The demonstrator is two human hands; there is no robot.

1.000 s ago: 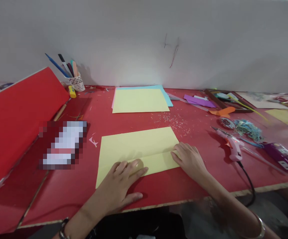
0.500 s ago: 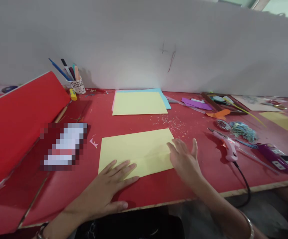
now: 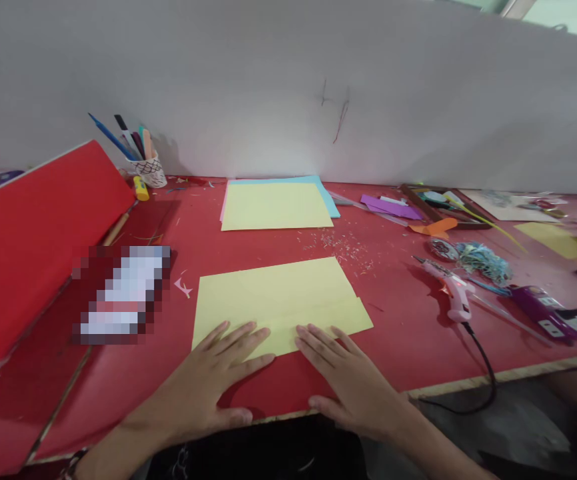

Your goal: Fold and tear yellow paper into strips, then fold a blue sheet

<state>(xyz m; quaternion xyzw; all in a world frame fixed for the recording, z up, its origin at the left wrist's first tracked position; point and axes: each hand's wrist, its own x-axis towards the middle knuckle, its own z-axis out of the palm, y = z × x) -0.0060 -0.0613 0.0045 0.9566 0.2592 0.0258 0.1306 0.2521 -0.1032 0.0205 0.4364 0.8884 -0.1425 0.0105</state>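
Note:
A pale yellow sheet of paper [image 3: 273, 293] lies on the red table in front of me. A crease or folded edge runs across it, and a step shows in its right edge. My left hand [image 3: 218, 373] rests flat on its lower left part, fingers stretched out and thumb near the table edge. Pressing on the lower edge right of the middle, my right hand [image 3: 341, 370] is also flat with its fingers spread. Neither hand grips anything. Small paper shavings [image 3: 341, 247] lie just beyond the sheet.
Behind lies a stack of coloured paper [image 3: 276, 207]. To the right are a pink glue gun [image 3: 451, 290] with its cord, a purple power strip [image 3: 543, 313] and a wooden tray [image 3: 431, 207]. A red board [image 3: 38, 247], a blurred-out phone-like object [image 3: 123, 293] and a pen cup [image 3: 149, 171] stand left.
My right hand has moved left and toward me, from the sheet's right edge to its lower edge. My left hand stays on the paper. The view has shifted slightly.

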